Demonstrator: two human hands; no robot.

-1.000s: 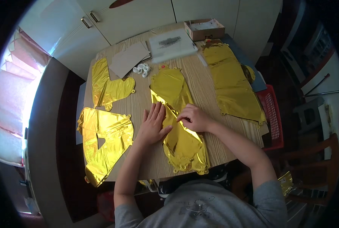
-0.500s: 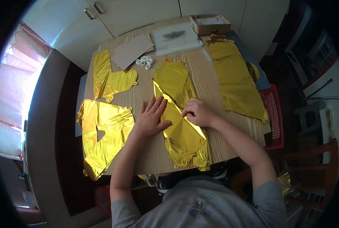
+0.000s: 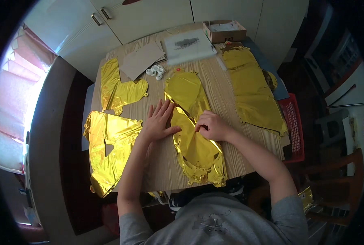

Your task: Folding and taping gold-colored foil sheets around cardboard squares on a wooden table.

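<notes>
Foil balloon with a slot (image 3: 120, 141) lies flat on the worktop (image 3: 155, 171), at half past eight from the long gold balloon (image 3: 193, 150) in the middle; an L-shaped balloon (image 3: 122, 96) lies at ten o'clock, white rolls (image 3: 155, 72) at eleven. The left hand (image 3: 157, 124), at nine, lies palm down, fingers released and spread, touching the long balloon's near edge. The right hand (image 3: 211, 125), at three, curls its fingers against the creased foil; whether they grasp it I cannot tell. A wide balloon (image 3: 253, 87) lies at two, a red basket (image 3: 293, 116) at three.
</notes>
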